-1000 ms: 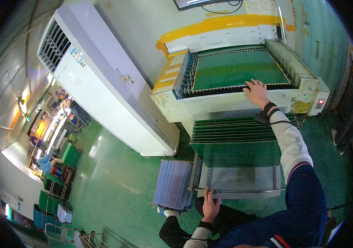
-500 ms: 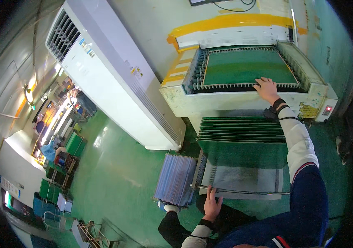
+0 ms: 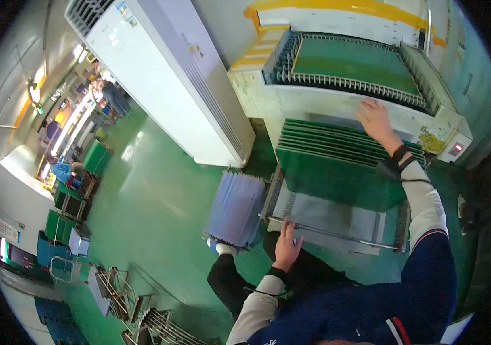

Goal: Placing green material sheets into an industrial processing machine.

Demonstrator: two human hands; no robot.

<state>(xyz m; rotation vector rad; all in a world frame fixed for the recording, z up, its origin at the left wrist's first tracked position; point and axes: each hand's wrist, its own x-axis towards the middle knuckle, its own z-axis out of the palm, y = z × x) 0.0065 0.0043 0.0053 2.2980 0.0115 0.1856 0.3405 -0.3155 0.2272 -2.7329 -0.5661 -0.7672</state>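
My right hand (image 3: 376,119) lies flat, fingers spread and gripping nothing, on the pale front edge of the machine (image 3: 337,106) at one o'clock, just above the stack of green boards (image 3: 337,155) fanned out below it. My left hand (image 3: 287,244) rests open at six o'clock on the metal rail of the rack (image 3: 329,221), touching it without clasping. A blue slotted rack (image 3: 237,208) stands just beside it, toward nine o'clock.
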